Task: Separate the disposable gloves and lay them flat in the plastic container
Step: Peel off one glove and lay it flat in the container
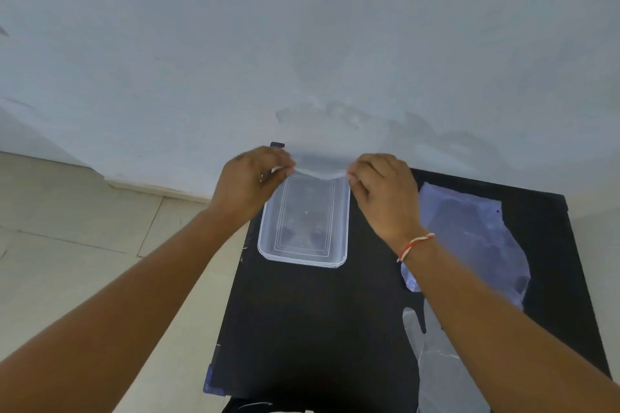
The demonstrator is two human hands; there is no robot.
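Both hands, left hand (250, 179) and right hand (382, 193), pinch a nearly invisible glove (320, 163) above the container (303, 221); its upper outline fades into the wall.

Both bare hands are raised over the far end of a clear rectangular plastic container (303, 221) that sits on a black square surface (318, 329). The left hand (250, 183) and right hand (382, 193) each pinch one edge of a thin, translucent disposable glove (318, 168), stretched between them in a tight grip. More translucent plastic gloves (476, 231) lie spread at the right. A red-and-white thread bracelet (415, 246) circles the right wrist.
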